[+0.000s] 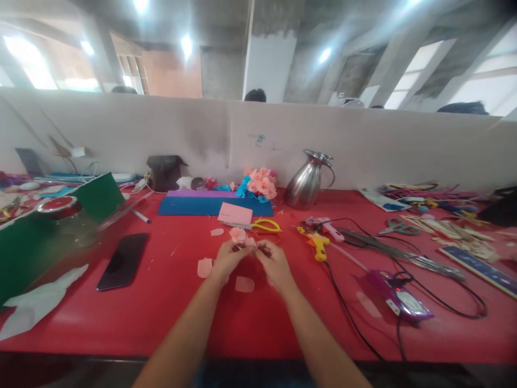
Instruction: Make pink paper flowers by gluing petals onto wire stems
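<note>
Both hands meet over the red table (169, 312). The left hand (226, 260) and right hand (275, 262) have their fingertips pinched on the base of a small pink paper flower (238, 235), which stands just above them. Loose pink petals (244, 284) lie beneath and left of the hands, yellow scissors (266, 225) lie just beyond, and a yellow glue gun (319, 246) lies to the right.

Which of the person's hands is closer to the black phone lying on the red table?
Left. The left hand sits right of the phone; the right hand is beyond it, farther right.
</note>
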`<state>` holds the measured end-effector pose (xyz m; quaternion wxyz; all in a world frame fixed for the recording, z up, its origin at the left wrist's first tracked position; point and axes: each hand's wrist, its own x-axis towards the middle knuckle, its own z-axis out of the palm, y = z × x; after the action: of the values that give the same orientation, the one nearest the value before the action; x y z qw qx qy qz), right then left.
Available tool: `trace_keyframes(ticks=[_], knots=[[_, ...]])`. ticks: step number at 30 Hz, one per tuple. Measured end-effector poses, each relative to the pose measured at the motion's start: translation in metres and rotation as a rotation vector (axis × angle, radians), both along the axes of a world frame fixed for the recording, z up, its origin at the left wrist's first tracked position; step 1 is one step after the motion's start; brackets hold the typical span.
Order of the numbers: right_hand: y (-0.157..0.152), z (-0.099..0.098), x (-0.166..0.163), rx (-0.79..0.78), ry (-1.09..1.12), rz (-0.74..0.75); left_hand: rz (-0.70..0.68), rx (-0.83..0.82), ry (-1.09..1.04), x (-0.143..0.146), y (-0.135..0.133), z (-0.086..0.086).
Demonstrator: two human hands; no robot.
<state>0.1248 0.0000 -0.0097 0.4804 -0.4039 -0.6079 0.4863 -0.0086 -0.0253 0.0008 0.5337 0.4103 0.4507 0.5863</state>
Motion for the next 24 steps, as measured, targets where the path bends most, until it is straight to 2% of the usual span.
trace_keyframes(ticks=[9, 12, 17, 24], knots=[[0.0, -0.006, -0.003, -0.03, -0.022, 0.033, 0.057, -0.042, 0.017, -0.003, 0.003, -0.003], [0.004, -0.01, -0.004, -0.129, 0.102, -0.001, 0.109, -0.064, 0.016, -0.004, 0.004, -0.005], [0.008, -0.015, -0.002, -0.246, 0.287, -0.145, 0.164, -0.087, 0.014, -0.005, 0.007, -0.011], [0.008, -0.019, -0.002, -0.193, 0.232, -0.118, 0.179, -0.07, 0.007, -0.009, 0.009, -0.011]])
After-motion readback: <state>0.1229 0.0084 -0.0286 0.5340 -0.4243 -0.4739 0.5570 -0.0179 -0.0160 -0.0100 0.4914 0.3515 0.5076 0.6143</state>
